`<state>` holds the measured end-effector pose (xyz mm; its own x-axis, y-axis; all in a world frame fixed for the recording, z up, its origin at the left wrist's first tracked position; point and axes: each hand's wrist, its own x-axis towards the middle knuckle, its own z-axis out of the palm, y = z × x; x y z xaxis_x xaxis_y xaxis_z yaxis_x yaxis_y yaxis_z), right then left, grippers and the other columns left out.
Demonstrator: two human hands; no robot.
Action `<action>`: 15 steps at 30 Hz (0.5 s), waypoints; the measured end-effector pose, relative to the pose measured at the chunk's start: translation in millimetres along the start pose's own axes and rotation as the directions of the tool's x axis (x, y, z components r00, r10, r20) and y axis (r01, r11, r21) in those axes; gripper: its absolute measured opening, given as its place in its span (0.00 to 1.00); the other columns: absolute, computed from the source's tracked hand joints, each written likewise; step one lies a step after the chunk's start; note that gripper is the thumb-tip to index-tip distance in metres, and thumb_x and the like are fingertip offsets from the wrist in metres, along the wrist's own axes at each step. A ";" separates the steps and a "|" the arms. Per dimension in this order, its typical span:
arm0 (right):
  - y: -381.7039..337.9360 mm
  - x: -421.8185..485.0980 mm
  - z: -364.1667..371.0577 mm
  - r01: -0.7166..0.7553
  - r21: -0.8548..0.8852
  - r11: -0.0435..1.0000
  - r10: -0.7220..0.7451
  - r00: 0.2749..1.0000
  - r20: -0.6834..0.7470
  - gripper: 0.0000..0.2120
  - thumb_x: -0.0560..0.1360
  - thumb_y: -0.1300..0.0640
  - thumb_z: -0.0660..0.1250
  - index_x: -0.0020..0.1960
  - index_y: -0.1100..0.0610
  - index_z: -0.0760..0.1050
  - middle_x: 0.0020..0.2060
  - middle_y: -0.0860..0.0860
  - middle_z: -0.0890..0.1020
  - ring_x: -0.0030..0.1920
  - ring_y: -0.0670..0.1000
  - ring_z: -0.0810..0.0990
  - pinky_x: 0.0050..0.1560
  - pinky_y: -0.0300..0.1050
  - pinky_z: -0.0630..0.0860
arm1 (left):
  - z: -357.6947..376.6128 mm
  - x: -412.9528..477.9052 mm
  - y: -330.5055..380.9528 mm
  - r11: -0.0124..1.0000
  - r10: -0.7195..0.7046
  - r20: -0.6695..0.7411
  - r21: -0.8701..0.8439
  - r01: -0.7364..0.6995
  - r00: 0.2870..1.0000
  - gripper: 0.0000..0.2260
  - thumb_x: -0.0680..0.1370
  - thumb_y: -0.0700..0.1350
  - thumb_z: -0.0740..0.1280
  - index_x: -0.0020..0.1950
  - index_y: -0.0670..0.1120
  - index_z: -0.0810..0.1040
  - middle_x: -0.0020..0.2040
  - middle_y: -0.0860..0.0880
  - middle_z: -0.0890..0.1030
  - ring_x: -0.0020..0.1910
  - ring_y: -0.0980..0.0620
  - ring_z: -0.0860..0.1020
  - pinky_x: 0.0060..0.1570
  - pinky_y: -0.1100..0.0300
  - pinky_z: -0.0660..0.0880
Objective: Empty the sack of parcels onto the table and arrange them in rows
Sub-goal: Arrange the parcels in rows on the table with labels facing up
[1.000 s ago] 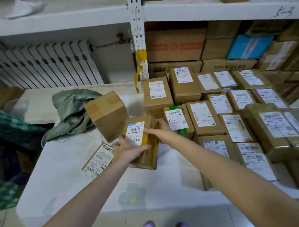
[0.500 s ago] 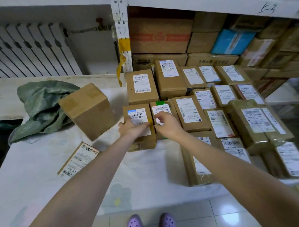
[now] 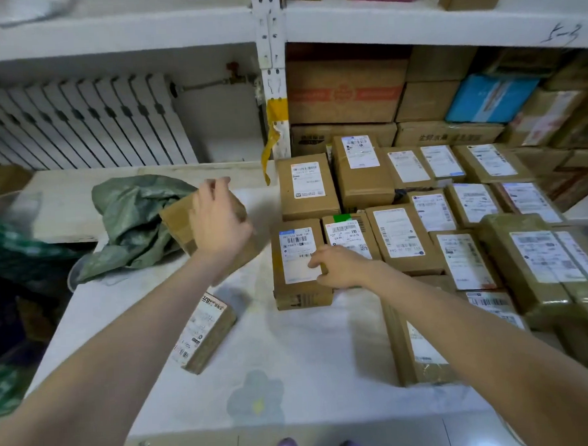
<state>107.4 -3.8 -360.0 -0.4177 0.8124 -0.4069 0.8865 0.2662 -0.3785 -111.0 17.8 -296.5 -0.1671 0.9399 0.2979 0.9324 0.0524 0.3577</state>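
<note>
Sack [image 3: 134, 223]: crumpled, far-left of table [image 3: 291, 357]. Box [image 3: 176, 221] leans against it, tilted, one corner up, no clear long axis.

L hand [image 3: 218, 222]: fingers curled over box top; can't tell if you actually have hold. Risk: a one-handed grab lets it roll off the left edge.

Flat parcel [image 3: 203, 331]: label up, long axis skewed near-left to far-right, just beside your forearm, which could sweep it off.

R hand [image 3: 341, 264]: relaxed, gripping nothing, resting on labelled parcel [image 3: 299, 263]. Parcel mid-table, long axis near-to-far, squared w/ rows [image 3: 454, 216]. A hard shove would prob. shift the rows.
</note>
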 end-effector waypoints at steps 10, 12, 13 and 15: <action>-4.6 -8.2 -8.4 -0.073 0.209 0.975 0.100 0.987 -0.124 0.19 0.76 0.60 0.65 0.67 0.54 0.74 0.65 0.52 0.76 0.64 0.52 0.74 0.63 0.44 0.72 | -3.9 36.2 -51.1 0.924 -0.275 0.477 0.372 0.092 0.835 0.67 0.58 0.66 0.78 0.76 0.50 0.30 0.76 0.37 0.49 0.75 0.37 0.51 0.70 0.37 0.56; -11.3 -8.0 -9.4 -0.076 0.223 0.972 0.107 0.985 -0.133 0.18 0.76 0.60 0.65 0.66 0.54 0.75 0.65 0.51 0.76 0.64 0.51 0.74 0.64 0.44 0.72 | -4.8 34.7 -53.2 0.930 -0.259 0.469 0.358 0.086 0.845 0.68 0.57 0.66 0.78 0.76 0.49 0.31 0.75 0.36 0.48 0.75 0.36 0.50 0.70 0.40 0.59; -16.6 -7.7 -9.9 -0.067 0.233 0.970 0.102 0.985 -0.139 0.18 0.76 0.60 0.65 0.66 0.54 0.75 0.66 0.51 0.76 0.65 0.50 0.74 0.64 0.44 0.71 | -7.1 35.4 -55.8 0.930 -0.256 0.462 0.357 0.086 0.849 0.68 0.57 0.67 0.78 0.76 0.48 0.31 0.75 0.35 0.48 0.75 0.36 0.50 0.70 0.41 0.60; -27.5 -6.4 -9.7 -0.052 0.262 0.964 0.093 0.985 -0.146 0.17 0.77 0.59 0.65 0.65 0.53 0.75 0.66 0.50 0.76 0.65 0.50 0.73 0.65 0.44 0.71 | -13.4 37.8 -61.0 0.926 -0.245 0.459 0.371 0.066 0.854 0.68 0.56 0.70 0.76 0.77 0.48 0.32 0.75 0.36 0.53 0.75 0.37 0.53 0.69 0.43 0.60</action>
<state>87.6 -11.3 -338.9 -0.3000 0.9006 -0.3144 0.8238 0.0784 -0.5615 -178.4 45.6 -295.1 -0.2241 0.9445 -0.2401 0.9714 0.2363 0.0227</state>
